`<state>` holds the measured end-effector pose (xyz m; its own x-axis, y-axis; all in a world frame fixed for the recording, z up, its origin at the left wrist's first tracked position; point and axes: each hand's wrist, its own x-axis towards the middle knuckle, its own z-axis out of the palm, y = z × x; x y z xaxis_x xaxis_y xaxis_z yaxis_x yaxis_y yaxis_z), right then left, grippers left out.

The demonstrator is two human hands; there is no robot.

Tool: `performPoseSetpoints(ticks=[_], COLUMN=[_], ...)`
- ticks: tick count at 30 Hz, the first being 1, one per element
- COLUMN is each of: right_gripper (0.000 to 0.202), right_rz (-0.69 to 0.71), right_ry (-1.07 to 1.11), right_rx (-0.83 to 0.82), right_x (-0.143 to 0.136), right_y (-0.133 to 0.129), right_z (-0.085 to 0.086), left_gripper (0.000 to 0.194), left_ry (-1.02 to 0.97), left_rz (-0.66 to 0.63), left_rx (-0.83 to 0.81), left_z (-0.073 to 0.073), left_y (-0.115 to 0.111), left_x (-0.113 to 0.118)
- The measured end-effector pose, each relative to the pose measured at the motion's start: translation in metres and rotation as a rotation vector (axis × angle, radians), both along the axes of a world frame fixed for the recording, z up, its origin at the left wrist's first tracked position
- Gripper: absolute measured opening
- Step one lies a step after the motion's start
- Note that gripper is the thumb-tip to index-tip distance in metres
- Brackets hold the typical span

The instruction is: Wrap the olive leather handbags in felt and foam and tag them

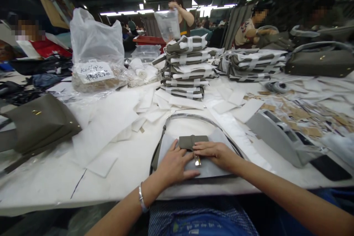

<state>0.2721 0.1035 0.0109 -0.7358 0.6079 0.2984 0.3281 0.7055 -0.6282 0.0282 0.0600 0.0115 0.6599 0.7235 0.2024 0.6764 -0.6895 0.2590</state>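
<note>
A dark olive handbag (pixel 155 155) lies on the table in front of me, its wrapped handle (pixel 190 115) curving away at the far side. A white sheet (pixel 218 138) covers most of its body. On the sheet rests a small olive flap (pixel 186 141) with a shiny metal clasp (pixel 197 160) at its lower edge. My left hand (pixel 174 164) lies spread on the sheet, its fingertips at the flap's left edge. Across the flap's right part, my right hand (pixel 218 153) lies flat with its fingers stretched out. Neither hand grips anything that I can see.
Stacked wrapped bags (pixel 186 68) stand behind, with loose white sheets (pixel 107 125) at left. Another olive bag (pixel 44 125) lies left, near a clear plastic bag (pixel 96 51). At right are a grey dispenser (pixel 276 136), a phone (pixel 330 167) and scattered tags (pixel 309 114). Co-workers sit and stand beyond.
</note>
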Motion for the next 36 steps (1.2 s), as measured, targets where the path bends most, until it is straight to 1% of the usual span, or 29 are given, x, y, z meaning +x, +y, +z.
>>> performPoseSetpoints(ticks=[2,4,6,8,9,12,16,20,22,25,29,31,33,36], right_gripper=[0.034,0.034,0.035,0.035,0.034,0.034,0.036,0.035,0.032,0.023,0.016,0.013,0.011,0.011], right_rz=[0.0,0.006,0.018,0.024,0.026,0.036,0.052,0.066,0.067,0.087,0.186,0.21,0.214,0.165], right_ry=[0.014,0.029,0.031,0.033,0.032,0.023,-0.031,-0.1,-0.134,-0.174,-0.296,-0.347,-0.369,-0.399], right_rx=[0.033,0.059,0.08,0.105,0.117,0.154,0.196,0.243,0.28,0.322,0.383,0.413,0.431,0.465], right_x=[0.001,0.002,0.002,0.002,0.001,0.002,0.002,-0.001,-0.004,-0.01,-0.019,-0.022,-0.025,-0.031], right_y=[-0.002,-0.002,-0.004,-0.005,-0.006,-0.008,-0.009,-0.008,-0.008,-0.006,0.006,0.012,0.015,0.01], right_z=[-0.008,-0.011,-0.012,-0.012,-0.013,-0.013,-0.015,-0.015,-0.01,0.005,0.023,0.026,0.023,0.019], left_gripper=[0.064,0.062,0.053,0.04,0.037,0.038,0.031,0.027,0.026,0.029,0.036,0.037,0.036,0.036], left_ry=[-0.008,-0.061,-0.121,-0.14,-0.137,-0.138,-0.147,-0.162,-0.167,-0.168,-0.164,-0.17,-0.174,-0.175], left_rz=[0.018,0.056,0.065,0.01,-0.02,-0.053,-0.05,-0.016,-0.013,-0.022,-0.037,-0.04,-0.044,-0.055], left_rx=[0.062,0.165,0.26,0.299,0.291,0.247,0.21,0.182,0.171,0.141,0.116,0.139,0.16,0.178], left_z=[-0.001,-0.001,-0.002,-0.003,-0.003,-0.005,-0.008,-0.009,-0.007,-0.003,-0.003,-0.005,-0.007,-0.007], left_y=[-0.004,-0.012,-0.02,-0.028,-0.031,-0.034,-0.032,-0.034,-0.036,-0.038,-0.038,-0.037,-0.037,-0.037], left_x=[0.0,-0.001,-0.001,0.0,0.0,0.003,0.005,0.007,0.008,0.008,0.007,0.006,0.006,0.006])
